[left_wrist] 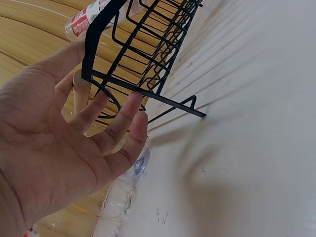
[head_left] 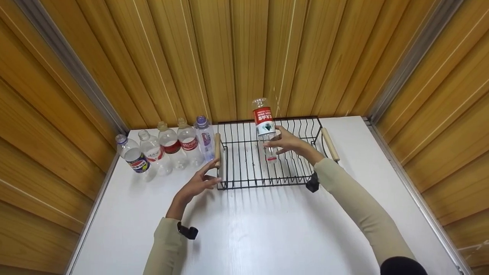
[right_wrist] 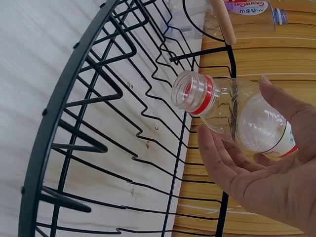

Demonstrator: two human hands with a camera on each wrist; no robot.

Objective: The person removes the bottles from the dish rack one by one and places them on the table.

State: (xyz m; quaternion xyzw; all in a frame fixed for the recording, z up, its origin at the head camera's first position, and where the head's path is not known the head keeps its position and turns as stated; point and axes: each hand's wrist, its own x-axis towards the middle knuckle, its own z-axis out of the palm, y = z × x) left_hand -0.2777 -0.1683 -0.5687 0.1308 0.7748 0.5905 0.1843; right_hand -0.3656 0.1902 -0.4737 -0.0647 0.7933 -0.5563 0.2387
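Note:
A clear plastic bottle (head_left: 264, 120) with a red and white label is upside down over the black wire rack (head_left: 244, 187). My right hand (head_left: 288, 142) holds it near its neck, between thumb and fingers. In the right wrist view the bottle's uncapped mouth (right_wrist: 185, 94), with a red ring, points toward the rack's wires. My left hand (head_left: 196, 186) is at the rack's front left corner and grips its end by the wooden handle (head_left: 217, 149). Fingertips (left_wrist: 132, 101) touch the black frame in the left wrist view.
Several empty plastic bottles stand in a row left of the rack, among them a purple-tinted bottle (head_left: 206, 141) and one with a dark blue label (head_left: 137, 162). A second wooden handle (head_left: 330, 144) is on the rack's right end. Wood-look panels (head_left: 244, 57) enclose the white table (head_left: 244, 236).

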